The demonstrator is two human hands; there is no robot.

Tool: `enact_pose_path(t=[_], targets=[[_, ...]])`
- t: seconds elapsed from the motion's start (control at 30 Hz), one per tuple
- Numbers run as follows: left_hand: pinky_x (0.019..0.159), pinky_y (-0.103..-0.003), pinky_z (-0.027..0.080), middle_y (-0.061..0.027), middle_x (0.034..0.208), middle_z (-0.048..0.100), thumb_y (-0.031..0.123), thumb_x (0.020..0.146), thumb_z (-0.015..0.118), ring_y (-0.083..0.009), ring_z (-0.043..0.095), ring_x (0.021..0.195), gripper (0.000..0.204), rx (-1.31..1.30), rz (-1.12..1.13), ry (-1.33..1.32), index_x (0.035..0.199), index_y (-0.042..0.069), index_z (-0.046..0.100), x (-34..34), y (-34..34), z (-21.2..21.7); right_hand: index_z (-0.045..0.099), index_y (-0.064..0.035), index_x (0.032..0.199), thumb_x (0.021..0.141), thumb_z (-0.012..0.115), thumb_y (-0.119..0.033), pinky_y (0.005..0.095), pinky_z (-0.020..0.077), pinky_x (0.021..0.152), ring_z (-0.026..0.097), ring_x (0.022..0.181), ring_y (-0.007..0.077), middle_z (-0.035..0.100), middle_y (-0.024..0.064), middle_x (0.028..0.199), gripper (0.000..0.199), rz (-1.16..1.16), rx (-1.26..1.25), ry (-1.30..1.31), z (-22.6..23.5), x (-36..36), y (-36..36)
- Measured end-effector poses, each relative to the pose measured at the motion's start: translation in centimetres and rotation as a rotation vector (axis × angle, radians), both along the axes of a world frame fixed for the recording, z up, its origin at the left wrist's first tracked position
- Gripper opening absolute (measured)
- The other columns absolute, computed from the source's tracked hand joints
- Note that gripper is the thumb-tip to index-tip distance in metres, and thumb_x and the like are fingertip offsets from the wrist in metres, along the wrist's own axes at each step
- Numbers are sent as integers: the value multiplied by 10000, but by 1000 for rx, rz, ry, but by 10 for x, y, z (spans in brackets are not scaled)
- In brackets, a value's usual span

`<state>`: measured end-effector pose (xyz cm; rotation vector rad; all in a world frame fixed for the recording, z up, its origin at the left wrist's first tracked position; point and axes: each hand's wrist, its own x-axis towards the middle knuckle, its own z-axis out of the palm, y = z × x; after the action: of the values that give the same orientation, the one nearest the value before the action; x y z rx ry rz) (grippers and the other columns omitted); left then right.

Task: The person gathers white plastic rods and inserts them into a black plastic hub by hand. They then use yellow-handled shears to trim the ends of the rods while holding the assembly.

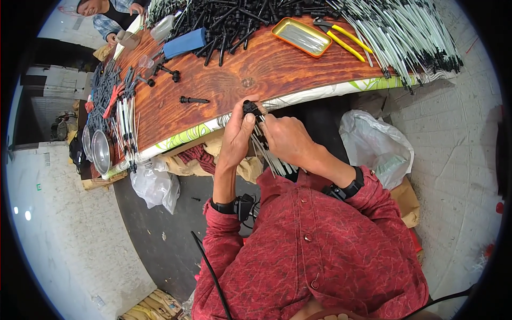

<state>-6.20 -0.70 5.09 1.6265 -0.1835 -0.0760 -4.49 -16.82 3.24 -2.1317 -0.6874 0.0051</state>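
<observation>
My left hand is closed around a small black plastic fitting, held up at the front edge of the table. My right hand is closed right beside it, its fingertips pressed close to the fitting's lower end. What lies between the right fingers is hidden. Below both hands, a bunch of thin white rods with black ends rests at my lap. On the table just beyond my left hand lies a single black stem-shaped fitting.
A heap of black fittings covers the table's far side. White rods are piled at right, near yellow-handled pliers and an orange-rimmed tray. Grey parts lie at left. Another person sits at the far left.
</observation>
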Motion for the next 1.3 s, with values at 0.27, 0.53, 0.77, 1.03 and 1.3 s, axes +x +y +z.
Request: enact_pose_path(t=[0.27,0.53,0.77,1.03,1.3], targets=[[972,-280,389,-52,1131,539,301,1069,460,-145,493,1053,410,150,-37,-62,1363,18,433,6,-1,4,577,104,867,826,541,-49,515,487,537,618,557,425,588,258,587,163,91,-68,-67,1,8,-8],[939,-286,402,-45,1094,516,265,1074,452,-140,483,1001,364,158,42,-60,1345,24,431,-2,-13,-2,616,122,859,766,560,-45,495,517,560,645,588,416,614,265,623,199,107,-98,-32,-2,10,-9],[907,-276,411,-45,1072,516,270,1063,482,-136,490,984,363,43,58,-46,1327,24,444,-1,0,-12,630,38,863,860,607,-158,505,499,571,647,632,414,639,245,691,198,155,-5,-28,-5,9,-3],[915,-296,432,-70,1084,555,250,1050,509,-162,526,1016,367,-167,5,-43,1325,14,449,4,19,-20,626,-17,944,937,652,-345,444,462,571,627,662,399,626,206,732,330,134,336,273,-14,0,-5],[966,-376,409,-98,1038,543,283,1011,579,-226,508,1024,435,-316,-2,8,1303,-15,454,4,25,-23,665,-7,1009,930,662,-312,408,480,582,644,655,353,649,183,756,315,178,347,226,-19,2,-5]])
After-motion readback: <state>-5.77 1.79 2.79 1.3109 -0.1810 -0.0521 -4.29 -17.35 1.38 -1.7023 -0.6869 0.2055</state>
